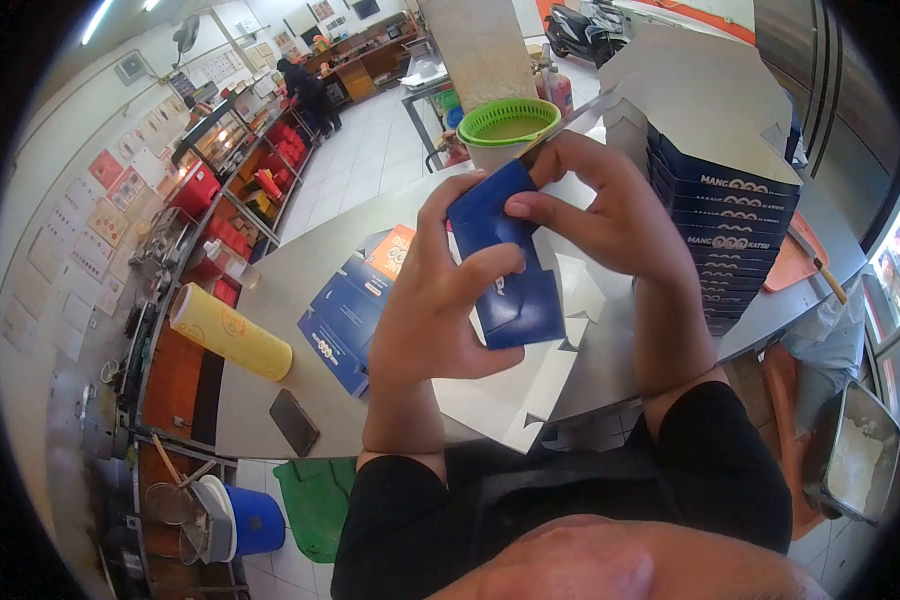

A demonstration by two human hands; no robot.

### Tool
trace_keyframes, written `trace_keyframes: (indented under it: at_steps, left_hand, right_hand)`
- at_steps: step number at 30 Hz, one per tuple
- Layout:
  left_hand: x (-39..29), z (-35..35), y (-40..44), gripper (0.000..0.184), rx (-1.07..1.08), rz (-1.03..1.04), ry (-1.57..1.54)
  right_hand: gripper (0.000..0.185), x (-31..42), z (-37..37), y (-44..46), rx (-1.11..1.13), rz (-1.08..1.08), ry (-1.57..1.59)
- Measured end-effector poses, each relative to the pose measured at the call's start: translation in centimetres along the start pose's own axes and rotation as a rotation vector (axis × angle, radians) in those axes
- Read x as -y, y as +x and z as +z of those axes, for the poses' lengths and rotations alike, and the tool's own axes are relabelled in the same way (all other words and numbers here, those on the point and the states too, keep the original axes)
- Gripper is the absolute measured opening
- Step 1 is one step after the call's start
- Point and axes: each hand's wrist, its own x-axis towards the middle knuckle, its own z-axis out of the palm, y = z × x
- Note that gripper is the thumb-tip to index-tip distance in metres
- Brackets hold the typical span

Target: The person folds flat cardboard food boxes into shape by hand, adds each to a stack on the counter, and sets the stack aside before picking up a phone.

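Note:
Raised over the table, a dark blue cardboard box (528, 308), partly folded, is held between both hands. My left hand (420, 290) grips its left side, with the thumb low and a finger bent across the blue face. At the upper right, my right hand (605, 205) pinches the top edge, its thumb against the blue panel. Flat box blanks lie below on the table: a blue one with an orange panel (342, 318) to the left, and white ones (505, 405) under the hands, partly hidden by them.
On the right of the steel table (260, 410) stands a tall stack of blue boxes (725, 245). A yellow roll (232, 332) and a phone (295, 422) lie on the left. Beyond the hands is a green basket (508, 122). A person (310, 95) stands far back.

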Motion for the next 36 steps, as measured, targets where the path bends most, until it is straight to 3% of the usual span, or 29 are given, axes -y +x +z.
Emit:
trace_keyframes:
  at_steps: [5, 8, 14, 18, 21, 23, 27, 29, 31, 32, 33, 35, 36]
  left_hand:
    - [0.8, 0.1, 0.4, 0.078, -0.021, 0.005, 0.245]
    - [0.4, 0.4, 0.5, 0.074, -0.068, 0.075, 0.373]
    - [-0.6, 0.7, 0.0, 0.071, -0.153, 0.091, 0.266]
    - [-1.4, 0.7, 0.3, 0.071, -0.206, 0.083, 0.411]
    - [-1.3, 1.0, 0.3, 0.067, -0.273, 0.118, 0.402]
    - [-1.3, 1.9, 0.2, 0.059, -0.342, 0.15, 0.345]
    - [-2.5, 4.0, 0.8, 0.066, -0.422, 0.144, 0.207]
    - [-2.6, 6.3, 1.6, 0.071, -0.557, 0.171, -0.016]
    - [-3.0, 6.7, 3.2, 0.092, -0.562, 0.286, -0.042]
    - [-3.4, 6.9, 4.0, 0.097, -0.555, 0.356, -0.113]
    - [-3.6, 7.3, 5.4, 0.102, -0.616, 0.445, -0.18]
    - [-3.5, 8.2, 8.2, 0.111, -0.717, 0.572, -0.286]
    - [-3.2, 8.7, 9.6, 0.114, -0.761, 0.608, -0.33]
  right_hand:
    - [0.034, 2.5, 1.4, -0.5, -0.179, -0.001, -0.41]
    - [0.035, 3.3, 1.5, -1.1, -0.163, 0.104, -0.306]
    - [0.035, 3.5, 0.6, -1.6, -0.025, 0.12, -0.02]
    - [0.034, 4.1, 1.5, -1.9, -0.065, -0.018, -0.265]
    - [0.041, 5.2, 0.5, -1.9, 0.057, 0.113, -0.273]
    - [0.051, 5.0, -0.5, -2.1, -0.022, 0.079, -0.227]
    - [0.067, 6.2, -0.3, -3.3, -0.058, -0.113, -0.516]
    - [0.063, 7.2, -0.1, -3.9, -0.023, 0.014, -0.337]
    - [0.062, 8.7, -1.9, -3.6, 0.068, 0.187, -0.299]
    - [0.056, 8.2, -2.6, -3.9, -0.067, -0.089, -0.435]
    - [0.053, 9.5, -4.2, -3.7, -0.055, -0.107, -0.471]
    - [0.046, 9.5, -6.9, -2.9, -0.28, -0.22, -0.382]
    - [0.05, 9.9, -9.0, -2.6, -0.34, -0.146, -0.375]
